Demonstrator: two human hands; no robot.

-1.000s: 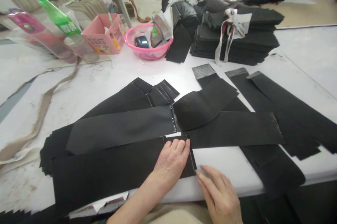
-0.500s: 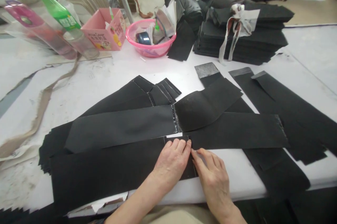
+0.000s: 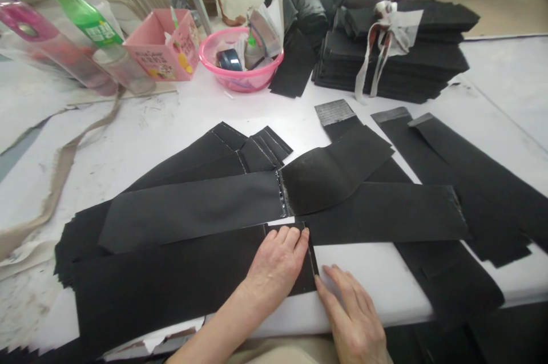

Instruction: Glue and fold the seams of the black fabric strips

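A long black strip (image 3: pixel 171 278) lies along the table's near edge, its right end crossed by thin pale lines. My left hand (image 3: pixel 280 261) presses down on that end with curled fingers, the fingertips at its upper right corner. Beside it, my right hand (image 3: pixel 353 310) has its thumb at the strip's right edge, lower down, and its fingers spread over the white surface. Just above lies a dark grey strip (image 3: pixel 192 207), joined or overlapping at a shiny seam with a curved black piece (image 3: pixel 338 170). Another black strip (image 3: pixel 394 213) extends to the right.
Behind are a pink basin (image 3: pixel 244 81) with small items, a pink box (image 3: pixel 160 50), a green bottle (image 3: pixel 81 10) and a tied stack of black pieces (image 3: pixel 389 67). More black strips (image 3: pixel 479 181) lie at the right, and a beige band (image 3: pixel 64 170) at the left.
My right hand has slid down along the strip's right edge, toward me, and its fingers have moved off my left hand's side. My left hand stays on the strip. The view has shifted slightly.
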